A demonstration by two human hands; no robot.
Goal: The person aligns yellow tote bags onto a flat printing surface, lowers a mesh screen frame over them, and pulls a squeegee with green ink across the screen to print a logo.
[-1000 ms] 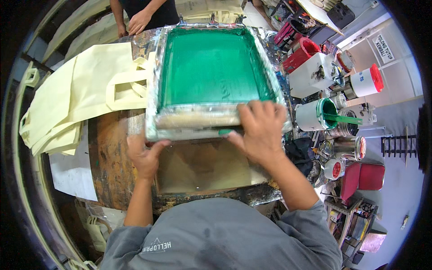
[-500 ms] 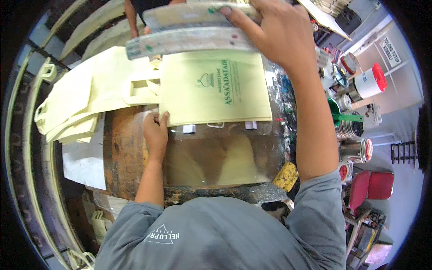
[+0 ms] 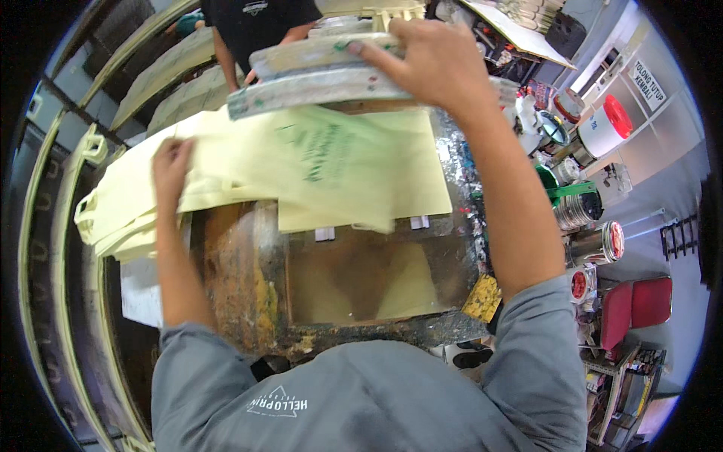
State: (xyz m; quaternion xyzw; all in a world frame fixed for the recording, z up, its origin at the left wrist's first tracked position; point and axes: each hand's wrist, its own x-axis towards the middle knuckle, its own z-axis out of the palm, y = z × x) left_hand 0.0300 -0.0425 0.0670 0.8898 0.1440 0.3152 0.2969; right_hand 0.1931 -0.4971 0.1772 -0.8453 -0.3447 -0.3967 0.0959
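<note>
My right hand [image 3: 444,64] grips the tilted-up silk-screen frame [image 3: 324,90], pale and spotted with paint, at the far side of the table. My left hand [image 3: 173,162] is closed on the edge of a pale yellow tote bag [image 3: 331,162] with a green print. The bag is blurred and stretches from that hand to the right, beneath the raised frame. Under it, on the printing board, lies another pale yellow bag [image 3: 425,177] whose surface is mostly covered. More pale bags [image 3: 124,203] are piled at the left, next to my left hand.
White tabs [image 3: 324,233] sit on the board's near part. A yellow sponge [image 3: 482,297] lies at the table's right corner. Paint tubs, including a white one with a red lid [image 3: 611,124], crowd the right side. Across the table stands a person in a black shirt [image 3: 260,26]. Racks run along the left.
My left hand has moved left and up, drawing the printed bag off the stack and uncovering the bag below. My right hand still holds the frame raised.
</note>
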